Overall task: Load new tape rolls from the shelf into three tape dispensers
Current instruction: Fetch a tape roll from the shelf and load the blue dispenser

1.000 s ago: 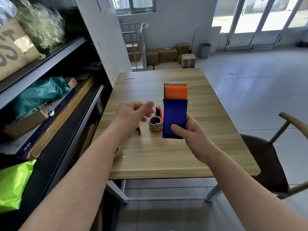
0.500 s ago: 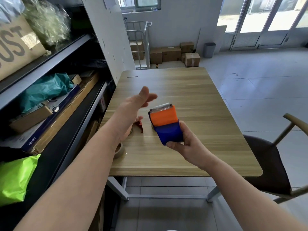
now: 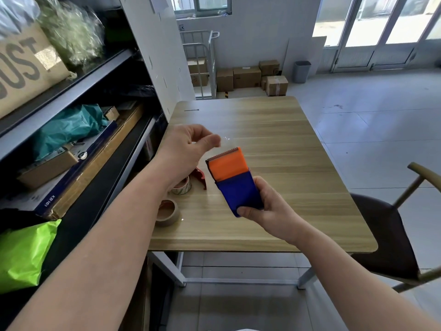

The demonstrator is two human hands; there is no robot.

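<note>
Your right hand grips the blue and orange tape dispenser near the table's front edge. Your left hand curls its fingers together; I cannot tell if they pinch anything.

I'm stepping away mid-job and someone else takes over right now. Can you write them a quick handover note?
Right hand grips the blue-and-orange dispenser above the table. Left hand hovers beside its blade, fingers pinched; whether it holds tape is unclear. On the table: a red dispenser, a clear roll, a brown roll. Whether any dispenser is loaded cannot be seen; a third dispenser is out of view.
</note>
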